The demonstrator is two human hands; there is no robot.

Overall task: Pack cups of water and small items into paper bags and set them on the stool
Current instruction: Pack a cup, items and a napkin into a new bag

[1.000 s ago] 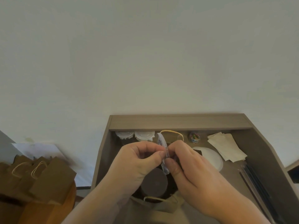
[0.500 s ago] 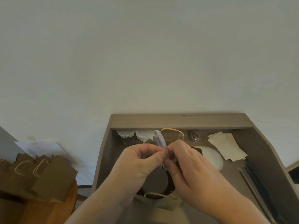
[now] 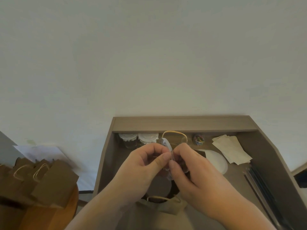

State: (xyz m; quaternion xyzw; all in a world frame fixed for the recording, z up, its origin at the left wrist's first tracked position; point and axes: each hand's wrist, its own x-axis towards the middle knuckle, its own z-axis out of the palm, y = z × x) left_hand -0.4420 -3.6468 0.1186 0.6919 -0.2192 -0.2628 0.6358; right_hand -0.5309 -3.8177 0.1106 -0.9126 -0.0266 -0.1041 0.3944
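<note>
My left hand [image 3: 146, 165] and my right hand [image 3: 192, 170] meet over the desk [image 3: 182, 125] and both pinch a small clear plastic item [image 3: 167, 145], held edge-on between the thumbs and fingers. Under the hands stands an open brown paper bag [image 3: 166, 206] with a looped handle and a dark cup lid [image 3: 159, 186] inside it. Two lidded clear cups [image 3: 137, 138] stand at the desk's back left. Several packed paper bags [image 3: 38, 180] sit on the round wooden stool [image 3: 54, 213] at lower left.
A paper-bag handle loop [image 3: 174, 132] rises behind the hands. A ball of coloured paper clips [image 3: 198, 139], folded napkins [image 3: 230, 148], a white round lid [image 3: 216, 160] and dark straws [image 3: 269, 196] lie on the desk's right side. White wall behind.
Both hands stay together on the clear item; they have shifted slightly, and the item stands a little higher between the fingers.
</note>
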